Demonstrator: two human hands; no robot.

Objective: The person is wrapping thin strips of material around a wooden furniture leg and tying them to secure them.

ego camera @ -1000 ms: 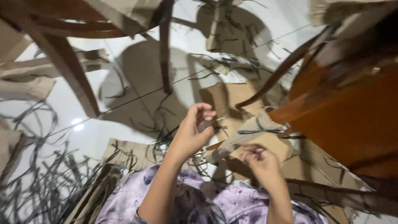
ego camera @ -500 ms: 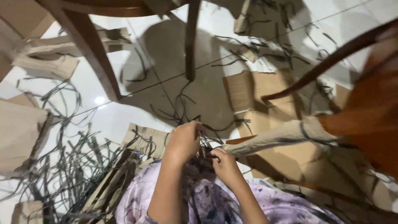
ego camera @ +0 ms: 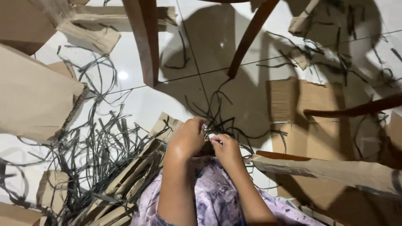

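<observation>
Both hands meet low in the middle of the view, over the person's lap. The left hand (ego camera: 188, 138) is curled into a closed grip, knuckles up, and the right hand (ego camera: 226, 148) sits just beside it with its fingers (ego camera: 215, 140) pinched shut. Between them runs a thin dark strip (ego camera: 209, 132), which both hands seem to hold. What shows of it leads up and away from the person, its long axis pointing toward the top of the view, where it joins a loose tuft of strips (ego camera: 222, 113) on the floor (ego camera: 138, 100). The held part is nearly all hidden by the fingers, so its end and exact lie cannot be made out.

The lap is covered by purple patterned cloth (ego camera: 213, 201), cut off at the bottom edge. Left of the hands lies a big tangle of dark strips (ego camera: 96, 155) over flat cardboard (ego camera: 125, 184). A cardboard box (ego camera: 37, 100) stands at far left, partly out of frame. Right of the hands a long cardboard piece (ego camera: 326, 169) juts in from the right edge, its tip near the right hand. Dark wooden legs (ego camera: 146, 37) cross the top, their upper ends cut off.
</observation>
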